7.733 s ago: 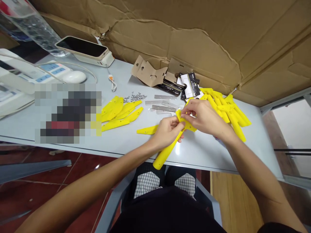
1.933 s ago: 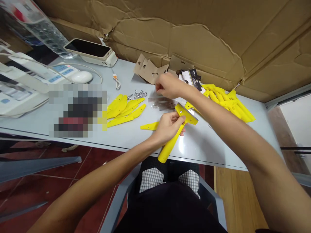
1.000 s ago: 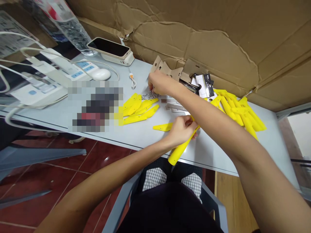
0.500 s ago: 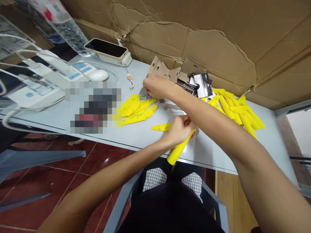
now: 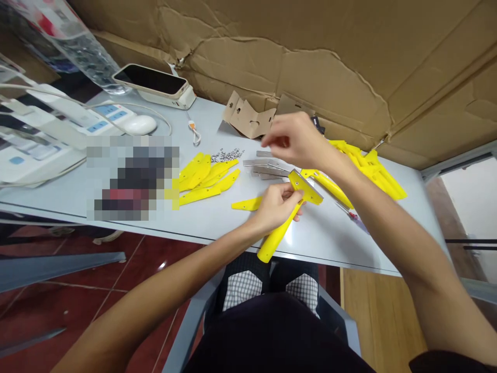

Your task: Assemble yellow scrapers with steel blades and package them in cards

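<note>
My left hand [image 5: 274,207] is closed round a yellow scraper [image 5: 278,233], near the table's front edge. The scraper's wide head, with a metal strip along one side and a screw hole or screw in it, points up and away from me. Above that head my right hand [image 5: 297,135] hovers with thumb and fingers pinched; anything between them is too small to make out. Flat metal blades [image 5: 262,169] lie under and left of the right hand. A pile of small screws [image 5: 229,155] sits further left, beside several loose yellow plastic pieces [image 5: 202,173].
Yellow scraper handles [image 5: 382,173] are heaped on the right, and a screwdriver [image 5: 352,214] lies partly behind my right forearm. Brown card packaging [image 5: 248,116] stands at the back against a cardboard wall [image 5: 272,57]. Left are a phone [image 5: 149,79], power strips [image 5: 106,116] and cables.
My right hand has left the screw pile and moved right, to above the scraper head. My left hand still grips the scraper, whose head now shows. The view has shifted slightly right.
</note>
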`<action>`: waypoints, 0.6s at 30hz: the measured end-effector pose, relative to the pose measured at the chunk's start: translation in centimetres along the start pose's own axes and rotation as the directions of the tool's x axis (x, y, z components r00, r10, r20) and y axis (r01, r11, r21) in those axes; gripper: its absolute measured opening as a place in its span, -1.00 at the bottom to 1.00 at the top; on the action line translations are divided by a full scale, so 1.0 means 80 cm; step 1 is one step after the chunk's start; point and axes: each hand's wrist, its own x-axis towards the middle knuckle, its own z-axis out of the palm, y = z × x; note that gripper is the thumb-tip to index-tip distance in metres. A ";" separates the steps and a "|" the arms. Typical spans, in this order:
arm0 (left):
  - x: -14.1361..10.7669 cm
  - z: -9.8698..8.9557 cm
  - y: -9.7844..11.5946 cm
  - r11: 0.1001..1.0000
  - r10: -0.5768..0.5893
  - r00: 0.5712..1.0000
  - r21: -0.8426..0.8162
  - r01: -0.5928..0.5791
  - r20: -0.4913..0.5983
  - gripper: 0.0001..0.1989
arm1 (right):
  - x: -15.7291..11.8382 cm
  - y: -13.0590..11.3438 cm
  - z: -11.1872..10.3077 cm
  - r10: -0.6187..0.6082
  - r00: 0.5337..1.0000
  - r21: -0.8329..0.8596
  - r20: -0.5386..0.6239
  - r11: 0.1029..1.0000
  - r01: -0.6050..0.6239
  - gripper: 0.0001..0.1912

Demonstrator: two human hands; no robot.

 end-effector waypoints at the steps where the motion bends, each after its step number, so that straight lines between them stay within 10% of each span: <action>1: 0.000 0.000 0.000 1.000 -0.001 1.000 -0.005 0.001 0.009 -0.85 | -0.025 0.005 -0.006 0.048 0.997 0.031 -0.053 0.998 -0.047 -0.72; 7: -0.004 -0.006 0.008 0.999 -0.026 0.991 0.025 0.023 0.134 -0.84 | -0.136 0.033 0.004 0.233 0.966 0.311 -0.116 0.932 -0.187 -0.67; 14: -0.002 -0.008 0.014 0.995 -0.048 0.981 0.091 0.031 0.188 -0.85 | -0.186 0.034 0.014 0.467 0.884 0.659 0.031 0.655 -0.369 -0.84; 18: 0.004 -0.008 0.009 0.992 -0.038 0.982 0.126 0.015 0.184 -0.85 | -0.206 0.033 0.015 0.454 0.890 0.670 0.040 0.648 -0.361 -0.86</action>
